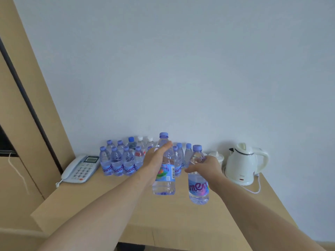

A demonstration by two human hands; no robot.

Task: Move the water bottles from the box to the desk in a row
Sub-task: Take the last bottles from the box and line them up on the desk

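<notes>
On surface (112,205), far left: telephone (81,168). Beside it, against wall: cluster of standing bottles (117,160). Centre: left hand (155,162), fingers wrapped round upright bottle (164,180), held above surface. Right hand (206,164) gripping second bottle (198,189) at shoulder. Far right: white kettle (243,163).

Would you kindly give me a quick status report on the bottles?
Left hand and right hand each grip a bottle above the desk. Rows of bottles stand by the wall. Kettle at right, apart.
</notes>
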